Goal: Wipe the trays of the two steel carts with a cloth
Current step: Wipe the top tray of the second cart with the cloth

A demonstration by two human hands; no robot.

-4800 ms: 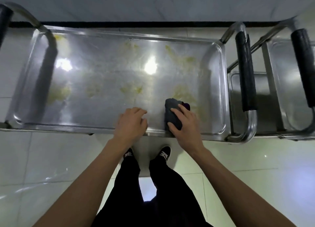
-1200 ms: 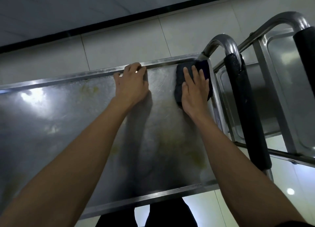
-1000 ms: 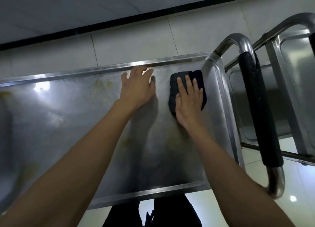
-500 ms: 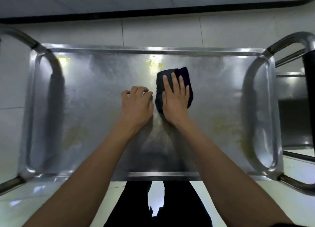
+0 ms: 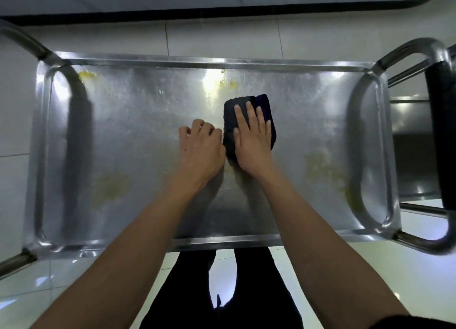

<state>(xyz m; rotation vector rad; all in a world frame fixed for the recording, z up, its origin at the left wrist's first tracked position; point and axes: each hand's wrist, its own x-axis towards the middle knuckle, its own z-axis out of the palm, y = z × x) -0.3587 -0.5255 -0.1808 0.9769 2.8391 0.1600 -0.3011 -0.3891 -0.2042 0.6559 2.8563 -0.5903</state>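
The right hand (image 5: 254, 141) lies flat on a dark folded cloth (image 5: 230, 121), its fingers (image 5: 250, 115) straight and spread a little, so the whole palm presses the cloth down onto the steel tray (image 5: 138, 131). That flat press suits wiping: it keeps the cloth folded and in full contact with the metal. The cloth sits near the middle of the tray, somewhat nearer the far edge than the near one.

The left hand (image 5: 201, 151) rests on the tray just beside the cloth, touching or nearly touching its left side. Its fingers are curled under and hold nothing; it looks like a brace that steadies the cart and carries some body weight while the person leans over.

Yellowish smears (image 5: 111, 186) remain toward the near left corner, and more lie near the right edge, at the far left corner and by the far edge just beyond the cloth. Judging by these, this tray is only partly wiped.

The second cart (image 5: 409, 146) stands against the right end, its black-padded handle (image 5: 441, 141) alongside; its tray looks untouched, though little of it shows.
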